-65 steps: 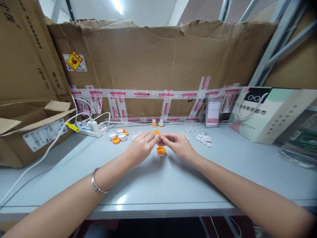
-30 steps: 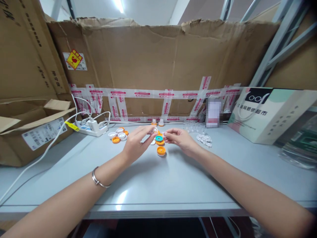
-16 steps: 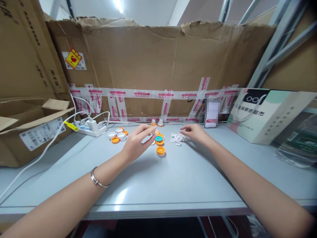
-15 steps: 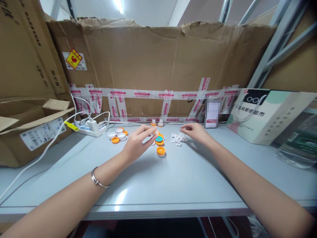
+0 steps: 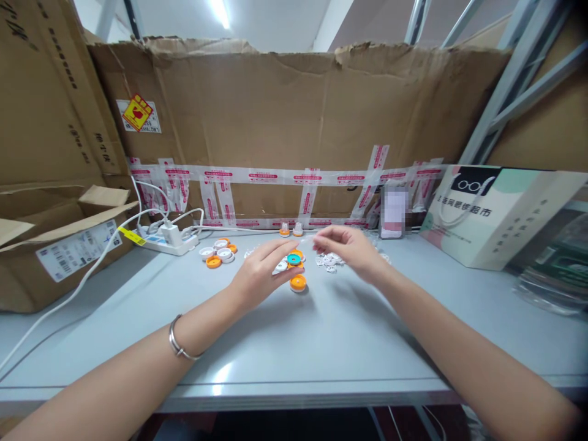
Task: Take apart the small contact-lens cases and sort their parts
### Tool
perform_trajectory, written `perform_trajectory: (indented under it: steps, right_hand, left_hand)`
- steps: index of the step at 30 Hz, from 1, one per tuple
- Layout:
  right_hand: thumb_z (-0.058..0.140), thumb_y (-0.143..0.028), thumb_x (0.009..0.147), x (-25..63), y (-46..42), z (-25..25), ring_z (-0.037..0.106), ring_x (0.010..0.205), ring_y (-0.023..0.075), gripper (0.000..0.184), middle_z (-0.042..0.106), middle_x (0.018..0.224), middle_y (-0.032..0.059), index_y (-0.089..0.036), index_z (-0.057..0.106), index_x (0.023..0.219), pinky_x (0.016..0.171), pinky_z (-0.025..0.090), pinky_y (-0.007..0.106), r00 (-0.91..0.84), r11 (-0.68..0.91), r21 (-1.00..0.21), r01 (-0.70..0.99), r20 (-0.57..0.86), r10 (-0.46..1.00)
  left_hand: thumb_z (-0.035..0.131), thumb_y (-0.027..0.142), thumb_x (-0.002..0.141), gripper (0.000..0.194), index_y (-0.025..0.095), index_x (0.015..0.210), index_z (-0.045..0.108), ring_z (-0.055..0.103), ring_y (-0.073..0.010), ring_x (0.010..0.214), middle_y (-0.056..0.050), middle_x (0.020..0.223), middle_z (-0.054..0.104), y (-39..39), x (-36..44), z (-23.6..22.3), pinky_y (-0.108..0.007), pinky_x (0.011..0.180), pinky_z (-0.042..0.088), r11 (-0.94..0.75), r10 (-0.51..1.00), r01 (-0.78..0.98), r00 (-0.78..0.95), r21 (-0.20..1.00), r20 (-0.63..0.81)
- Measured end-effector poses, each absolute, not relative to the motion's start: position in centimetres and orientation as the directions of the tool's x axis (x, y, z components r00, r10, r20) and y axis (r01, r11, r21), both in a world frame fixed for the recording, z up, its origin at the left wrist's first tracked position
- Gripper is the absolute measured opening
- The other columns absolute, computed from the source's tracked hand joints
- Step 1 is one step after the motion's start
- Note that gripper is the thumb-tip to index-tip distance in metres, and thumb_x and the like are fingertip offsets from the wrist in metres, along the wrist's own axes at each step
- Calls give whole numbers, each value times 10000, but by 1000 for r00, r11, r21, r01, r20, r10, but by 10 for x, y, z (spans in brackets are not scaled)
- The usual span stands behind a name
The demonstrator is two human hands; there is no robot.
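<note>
My left hand is open, thumb and fingers apart, beside a small teal disc that sits on orange round parts. A white round part shows between thumb and fingers. Just in front stands an orange and white round cap. My right hand is closed in a pinch on a small clear plastic piece, held above the table; its exact shape is blurred. Below that hand lies a pile of small white plastic parts.
At left are several orange and white rings and a power strip. Two clear-topped pieces stand at the back near a phone. An open carton, a gift box and a large bottle flank the grey table.
My right hand has moved left from the back right, now with a clear piece in its fingertips. My left hand has come slightly lower, its thumb reaching nearer the orange cap.
</note>
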State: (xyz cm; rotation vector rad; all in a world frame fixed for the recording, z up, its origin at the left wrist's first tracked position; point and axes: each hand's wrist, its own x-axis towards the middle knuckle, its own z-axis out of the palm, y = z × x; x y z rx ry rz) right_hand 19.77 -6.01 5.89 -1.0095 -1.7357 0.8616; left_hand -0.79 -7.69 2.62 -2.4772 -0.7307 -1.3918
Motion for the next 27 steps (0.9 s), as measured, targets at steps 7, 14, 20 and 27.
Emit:
perform_trajectory:
  steps: [7,14,20,27]
  right_hand:
    - [631,-352,620,324,-22,76,558,601,159,215,629,615,53,-139,645,650,553,400,252,57,17,-497,868,133,990]
    - [639,-243,555,345,-10,56,549,527,151,89,617,543,41,-154,643,547,495,408,245,57,-91,-377,922,-101,993]
    - [652,-303,568,337,-13,64,557,589,166,153,636,618,54,-154,634,597,508,388,244,122,-114,-324,939,4,993]
    - [580,-492,653,234,-50,61,542,627,144,335,635,711,39,-173,606,750,525,388,229,-349,389,-637,666,194,917]
  left_hand:
    - [508,266,813,258,149,1041,535,551,-145,841,-77,944,593,-73,-7,21,-293,742,476,-864,410,492,572,103,710]
    - [470,259,829,220,164,1009,553,553,-145,824,-65,910,587,-70,-12,17,-289,729,463,-859,439,500,615,106,655]
    - [398,215,855,220,164,965,581,551,-145,739,-56,819,594,-69,-15,19,-282,673,447,-813,536,562,622,152,570]
    - [621,367,686,354,193,992,581,554,-157,717,-35,810,587,-74,-7,11,-266,614,452,-750,655,587,596,305,465]
